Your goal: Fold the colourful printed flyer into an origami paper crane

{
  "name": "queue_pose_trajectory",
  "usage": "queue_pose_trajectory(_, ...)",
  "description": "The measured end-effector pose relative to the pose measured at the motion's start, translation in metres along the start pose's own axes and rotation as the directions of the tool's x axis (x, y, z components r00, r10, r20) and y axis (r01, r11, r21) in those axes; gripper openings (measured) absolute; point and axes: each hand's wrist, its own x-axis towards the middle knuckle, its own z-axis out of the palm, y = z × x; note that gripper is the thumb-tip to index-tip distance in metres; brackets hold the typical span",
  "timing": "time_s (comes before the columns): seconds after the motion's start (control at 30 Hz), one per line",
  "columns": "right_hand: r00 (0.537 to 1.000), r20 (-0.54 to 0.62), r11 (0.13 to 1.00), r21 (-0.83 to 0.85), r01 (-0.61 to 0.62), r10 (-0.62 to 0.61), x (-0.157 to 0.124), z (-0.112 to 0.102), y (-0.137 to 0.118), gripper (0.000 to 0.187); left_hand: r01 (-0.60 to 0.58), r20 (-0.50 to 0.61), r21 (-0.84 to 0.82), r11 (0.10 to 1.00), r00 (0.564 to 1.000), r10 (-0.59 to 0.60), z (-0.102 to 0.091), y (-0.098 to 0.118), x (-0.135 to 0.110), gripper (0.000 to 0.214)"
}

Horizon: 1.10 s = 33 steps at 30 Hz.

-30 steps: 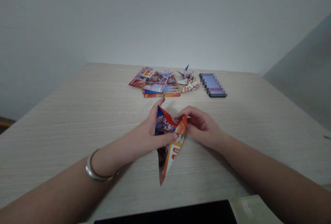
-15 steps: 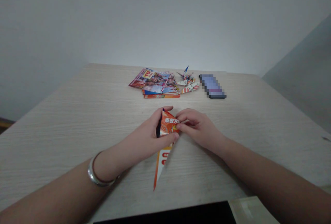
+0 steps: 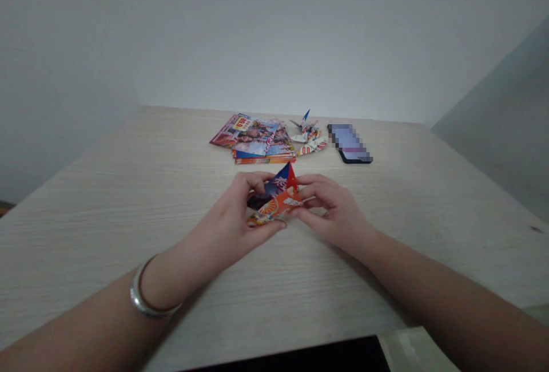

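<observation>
A folded piece of colourful printed paper [image 3: 278,197], orange, red and blue, sits between both hands just above the wooden table [image 3: 128,189]. My left hand [image 3: 234,217] grips its left side, thumb below and fingers curled over the top. My right hand [image 3: 332,209] pinches its right edge with thumb and fingertips. A silver bangle [image 3: 143,297] is on my left wrist.
Further back lie a stack of printed paper sheets [image 3: 255,140], a few folded paper cranes [image 3: 309,134] and a dark phone [image 3: 349,143]. A black flat object [image 3: 300,355] lies at the near table edge. A pale wall stands behind.
The long pointed flap that hung down toward me has been folded up. The paper is now a compact shape held flatter between both hands.
</observation>
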Motion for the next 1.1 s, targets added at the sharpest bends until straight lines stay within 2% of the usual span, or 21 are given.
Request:
queue_pose_trajectory(0.1,0.996,0.062,0.996,-0.061,0.064,-0.061,-0.002,0.000,0.002,0.012,-0.037,0.044,0.055,0.998,0.998,0.035,-0.004,-0.004,0.004,0.027)
queue_pose_trajectory(0.23,0.992,0.053,0.984,-0.130,0.118,-0.112,-0.003,-0.004,0.004,0.012,-0.100,0.061,0.153,0.983,0.994,0.092,-0.006,-0.010,0.006,0.031)
queue_pose_trajectory(0.33,0.990,0.036,0.981,-0.138,0.138,-0.135,-0.002,-0.006,0.003,0.008,-0.112,0.005,0.200,0.973,0.994,0.114,-0.003,-0.014,0.003,0.039)
queue_pose_trajectory(0.43,0.988,0.022,0.981,-0.118,0.152,-0.150,-0.001,-0.007,0.002,0.010,-0.073,-0.064,0.081,0.994,0.995,0.078,0.001,-0.014,0.001,0.052)
queue_pose_trajectory(0.53,0.994,0.011,0.989,-0.105,0.108,-0.107,-0.001,-0.007,0.002,0.012,-0.036,-0.004,-0.078,0.996,0.999,0.035,0.004,-0.012,0.001,0.069)
queue_pose_trajectory(0.6,0.999,0.028,0.995,-0.094,0.030,-0.027,-0.002,-0.007,0.003,0.014,-0.017,0.026,-0.050,0.999,0.999,0.019,0.003,-0.010,0.003,0.076)
queue_pose_trajectory(0.67,0.998,0.043,0.994,-0.099,-0.040,0.045,-0.002,-0.008,0.003,0.014,-0.018,0.030,0.066,0.998,0.999,0.016,0.002,-0.008,0.005,0.079)
queue_pose_trajectory(0.73,0.998,0.045,0.991,-0.126,-0.040,0.046,-0.001,-0.008,0.003,0.010,-0.043,0.035,0.184,0.982,0.999,0.037,-0.001,-0.006,0.006,0.076)
queue_pose_trajectory(0.9,0.991,0.077,0.979,-0.166,0.117,-0.105,0.003,-0.009,-0.002,0.011,-0.078,0.029,0.325,0.943,0.997,0.073,-0.003,-0.003,0.008,0.053)
queue_pose_trajectory(1.0,0.993,0.068,0.985,-0.133,0.106,-0.098,0.004,-0.006,-0.006,0.008,-0.073,0.006,0.297,0.952,0.997,0.075,-0.001,-0.004,0.009,0.036)
queue_pose_trajectory(1.1,0.999,0.017,0.997,-0.054,0.046,-0.045,0.003,-0.002,-0.007,0.011,-0.089,0.008,0.183,0.979,0.996,0.089,0.000,-0.004,0.008,0.024)
